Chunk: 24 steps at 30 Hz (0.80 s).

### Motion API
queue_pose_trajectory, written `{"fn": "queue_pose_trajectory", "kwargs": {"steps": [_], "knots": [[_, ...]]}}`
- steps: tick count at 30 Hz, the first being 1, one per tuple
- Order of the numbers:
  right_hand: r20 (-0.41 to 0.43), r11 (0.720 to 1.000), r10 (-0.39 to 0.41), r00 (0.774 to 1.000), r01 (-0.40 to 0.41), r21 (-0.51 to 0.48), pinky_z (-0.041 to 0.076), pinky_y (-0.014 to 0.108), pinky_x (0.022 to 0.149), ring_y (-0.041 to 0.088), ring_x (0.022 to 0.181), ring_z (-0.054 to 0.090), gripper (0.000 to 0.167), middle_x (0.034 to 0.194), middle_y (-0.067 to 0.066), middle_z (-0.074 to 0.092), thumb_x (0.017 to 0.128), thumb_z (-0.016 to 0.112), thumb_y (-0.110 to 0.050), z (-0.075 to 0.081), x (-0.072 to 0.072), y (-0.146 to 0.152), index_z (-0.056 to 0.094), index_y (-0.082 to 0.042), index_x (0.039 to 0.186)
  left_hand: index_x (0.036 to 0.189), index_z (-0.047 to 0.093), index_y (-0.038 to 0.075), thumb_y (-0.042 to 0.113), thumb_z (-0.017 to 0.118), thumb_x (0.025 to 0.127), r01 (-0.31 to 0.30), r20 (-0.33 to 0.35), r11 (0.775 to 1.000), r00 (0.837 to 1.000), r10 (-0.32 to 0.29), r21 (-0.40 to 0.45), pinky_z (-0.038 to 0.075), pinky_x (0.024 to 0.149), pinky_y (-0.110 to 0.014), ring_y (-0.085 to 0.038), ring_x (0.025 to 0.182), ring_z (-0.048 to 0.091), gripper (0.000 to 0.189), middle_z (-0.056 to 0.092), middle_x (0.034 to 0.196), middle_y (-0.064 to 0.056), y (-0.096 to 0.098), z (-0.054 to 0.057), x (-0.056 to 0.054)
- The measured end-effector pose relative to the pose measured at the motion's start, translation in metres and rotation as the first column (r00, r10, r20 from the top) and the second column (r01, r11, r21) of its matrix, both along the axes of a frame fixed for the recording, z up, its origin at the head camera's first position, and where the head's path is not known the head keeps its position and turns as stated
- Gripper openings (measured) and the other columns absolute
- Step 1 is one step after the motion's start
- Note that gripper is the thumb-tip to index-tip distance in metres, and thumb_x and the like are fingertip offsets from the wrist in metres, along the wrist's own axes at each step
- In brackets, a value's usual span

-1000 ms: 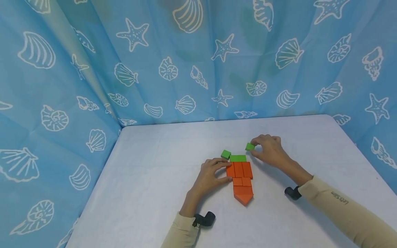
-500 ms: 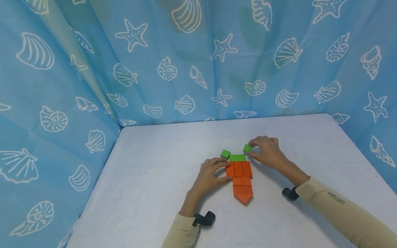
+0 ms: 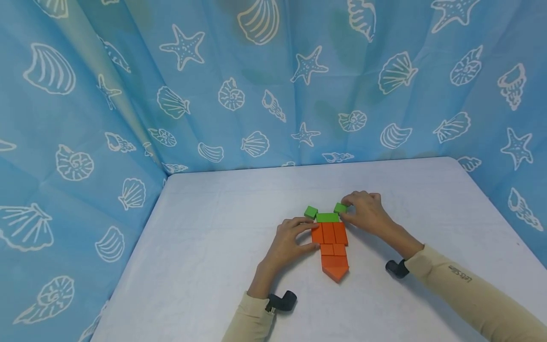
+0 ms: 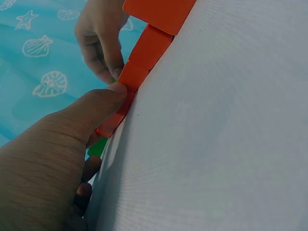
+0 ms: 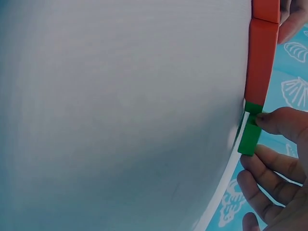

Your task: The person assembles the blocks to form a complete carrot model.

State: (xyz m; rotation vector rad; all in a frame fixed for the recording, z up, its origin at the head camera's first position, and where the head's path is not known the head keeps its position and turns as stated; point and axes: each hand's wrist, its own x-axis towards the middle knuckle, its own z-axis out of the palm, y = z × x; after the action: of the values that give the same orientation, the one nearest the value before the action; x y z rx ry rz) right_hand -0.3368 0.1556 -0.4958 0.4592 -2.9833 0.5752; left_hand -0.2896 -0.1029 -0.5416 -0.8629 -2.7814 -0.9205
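Observation:
In the head view, several orange blocks (image 3: 328, 233) lie flat together in a shape whose near end is a pointed block (image 3: 335, 273). A green rectangular block (image 3: 327, 217) borders their far side, with a small green block (image 3: 311, 212) turned at an angle off its left corner. My left hand (image 3: 289, 241) holds the leftmost orange block, index finger at its far end and thumb (image 4: 115, 91) at its near end. Between thumb and fingers, my right hand (image 3: 366, 211) pinches another small green block (image 5: 250, 137), at the right corner of the green rectangle.
A white-covered table (image 3: 222, 247) carries the blocks, and its far edge runs along a blue curtain (image 3: 256, 71) printed with shells and starfish. Dark wrist cameras (image 3: 283, 302) sit on both wrists.
My right hand has brought its small green block left and nearer, down to the right corner of the green rectangle. The left hand stays where it was on the orange blocks.

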Motion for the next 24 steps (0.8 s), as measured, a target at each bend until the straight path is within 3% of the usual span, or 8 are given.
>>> {"fn": "queue_pose_trajectory", "kwargs": {"steps": [18,24], "knots": [[0.036,1.0,-0.013,0.999,0.013,-0.014,0.029,0.06,0.094,0.033,0.104,0.058,0.037,0.104,0.011,0.068,0.086,0.077,-0.024,-0.002,0.004,0.0,0.07,-0.002,0.115,0.136,0.063,0.026,0.042,0.074,0.09,-0.002,0.013,1.0,1.0,0.002,0.006,0.036,0.108,-0.041,-0.016,0.127,0.047,0.051,0.053,0.142,0.005,0.0,0.003,0.003],[0.046,0.998,-0.042,0.998,0.044,-0.047,0.03,0.059,0.091,0.035,0.107,0.058,0.034,0.108,0.013,0.067,0.09,0.07,-0.022,-0.002,0.017,0.008,0.069,-0.002,0.118,0.139,0.059,0.028,0.043,0.073,0.089,-0.001,0.023,1.0,1.0,0.001,0.015,0.035,0.107,-0.043,-0.016,0.129,0.044,0.055,0.05,0.145,0.005,0.0,-0.003,0.005]]}}
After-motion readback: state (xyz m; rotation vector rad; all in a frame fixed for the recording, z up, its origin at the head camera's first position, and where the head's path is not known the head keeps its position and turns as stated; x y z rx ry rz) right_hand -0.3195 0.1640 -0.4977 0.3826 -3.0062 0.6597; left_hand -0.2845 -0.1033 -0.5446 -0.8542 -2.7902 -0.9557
